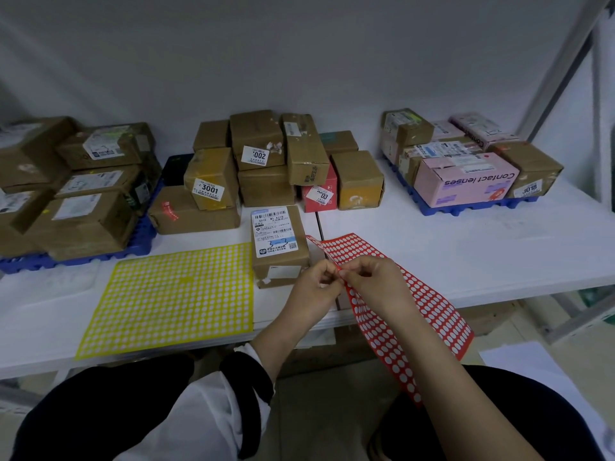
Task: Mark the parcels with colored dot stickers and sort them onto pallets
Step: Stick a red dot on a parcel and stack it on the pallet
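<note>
Starting at the left of the frame, a blue pallet (139, 241) carries stacked brown parcels. Next, the yellow sticker sheet (173, 294) lies flat on the table (466, 254). At centre a pile of parcels (266, 151) sits off any pallet, with one labelled parcel (279, 247) in front. Beside it the left hand (309, 287) and right hand (372, 281) both pinch the red sticker sheet (399, 314), seemingly peeling a dot. At the right, a second pallet (466, 207) is loaded too. The task looks roughly midway.

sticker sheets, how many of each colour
yellow sheet: 1
red sheet: 1
total: 2
</note>
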